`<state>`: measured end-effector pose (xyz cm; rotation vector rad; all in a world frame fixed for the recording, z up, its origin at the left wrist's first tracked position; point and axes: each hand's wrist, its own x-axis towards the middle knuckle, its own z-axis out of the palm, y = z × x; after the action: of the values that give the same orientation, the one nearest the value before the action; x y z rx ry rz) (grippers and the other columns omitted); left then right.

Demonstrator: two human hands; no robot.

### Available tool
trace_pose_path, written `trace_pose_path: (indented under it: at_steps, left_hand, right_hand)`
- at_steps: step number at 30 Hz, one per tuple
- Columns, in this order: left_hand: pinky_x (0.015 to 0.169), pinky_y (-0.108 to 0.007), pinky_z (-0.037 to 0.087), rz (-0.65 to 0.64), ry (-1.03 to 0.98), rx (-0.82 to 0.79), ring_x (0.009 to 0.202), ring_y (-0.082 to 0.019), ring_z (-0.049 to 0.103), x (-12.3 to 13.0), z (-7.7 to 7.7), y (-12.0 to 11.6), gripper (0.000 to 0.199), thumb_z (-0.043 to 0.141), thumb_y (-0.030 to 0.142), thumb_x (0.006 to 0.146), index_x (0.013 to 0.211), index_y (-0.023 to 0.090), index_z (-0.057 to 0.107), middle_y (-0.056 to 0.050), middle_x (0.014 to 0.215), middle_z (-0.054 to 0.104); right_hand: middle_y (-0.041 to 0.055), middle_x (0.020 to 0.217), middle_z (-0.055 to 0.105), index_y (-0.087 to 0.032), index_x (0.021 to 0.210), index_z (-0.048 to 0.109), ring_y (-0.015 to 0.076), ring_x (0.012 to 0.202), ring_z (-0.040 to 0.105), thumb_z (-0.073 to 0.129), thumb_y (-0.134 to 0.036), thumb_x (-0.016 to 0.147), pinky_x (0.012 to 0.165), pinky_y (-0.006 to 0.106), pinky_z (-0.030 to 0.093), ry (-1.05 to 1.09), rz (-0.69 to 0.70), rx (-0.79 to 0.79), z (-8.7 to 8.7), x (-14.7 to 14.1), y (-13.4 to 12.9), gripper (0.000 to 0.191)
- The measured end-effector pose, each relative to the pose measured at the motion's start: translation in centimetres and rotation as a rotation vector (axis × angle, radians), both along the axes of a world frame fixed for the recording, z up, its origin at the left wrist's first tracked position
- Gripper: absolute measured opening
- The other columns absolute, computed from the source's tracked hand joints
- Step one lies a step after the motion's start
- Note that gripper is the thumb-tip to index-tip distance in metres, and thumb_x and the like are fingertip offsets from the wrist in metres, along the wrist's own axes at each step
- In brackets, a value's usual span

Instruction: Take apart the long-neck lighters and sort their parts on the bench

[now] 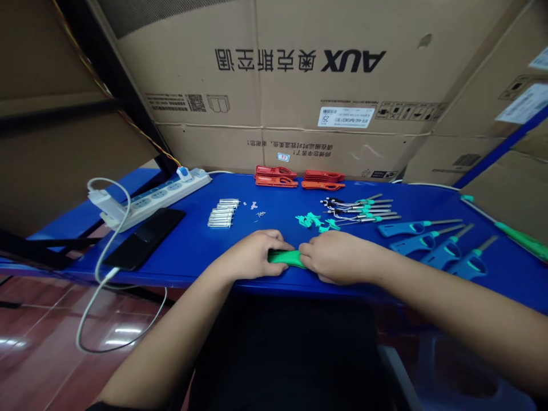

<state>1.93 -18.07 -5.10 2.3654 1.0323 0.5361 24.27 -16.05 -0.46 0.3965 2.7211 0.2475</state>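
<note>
At the table's front edge, a green lighter casing (287,258) lies between my two hands, its ends covered by my fingers. My left hand (256,255) is closed around the left end, thumb along the near side. The fingers of my right hand (336,257) are bunched on the right end; whether they also pinch a small part is hidden. Just beyond my right hand are small teal plastic pieces (311,220). Metal lighter tubes (372,211) with teal collars and wires lie to their right. Finished-looking blue lighters (428,242) form a row farther right.
Clear fuel tanks (223,213) sit beside tiny metal parts (260,214). Red and orange casing halves (276,181) are stacked at the back, against a cardboard box (291,114). A black phone (148,237) and a power strip (171,191) with white cables occupy the left. A green-handled tool (522,240) lies far right.
</note>
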Motion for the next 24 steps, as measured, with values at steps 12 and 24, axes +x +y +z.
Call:
trace_pose_path:
  at_steps: [12,24]
  left_hand:
    - [0.085,-0.032,0.05,0.022,0.034,-0.005,0.095,-0.02,0.064,0.2,0.3,-0.3,0.038,0.073,0.022,0.078,0.116,0.02,0.071,-0.005,0.105,0.067]
    - [0.075,-0.028,0.049,0.181,0.016,-0.025,0.084,-0.017,0.062,-3.0,0.2,-1.9,0.032,0.073,0.028,0.078,0.109,0.021,0.072,-0.003,0.099,0.065]
  right_hand:
    - [0.0117,0.102,0.07,-0.015,0.112,0.07,0.0249,0.091,0.065,0.06,-0.027,0.089,0.077,0.035,0.048,0.331,-0.274,-0.098,-0.5,5.1,1.0,0.028]
    - [0.0118,0.102,0.071,-0.015,0.11,0.073,0.0235,0.089,0.066,0.056,-0.027,0.091,0.076,0.034,0.051,0.388,-0.324,-0.186,-1.5,5.4,0.6,0.028]
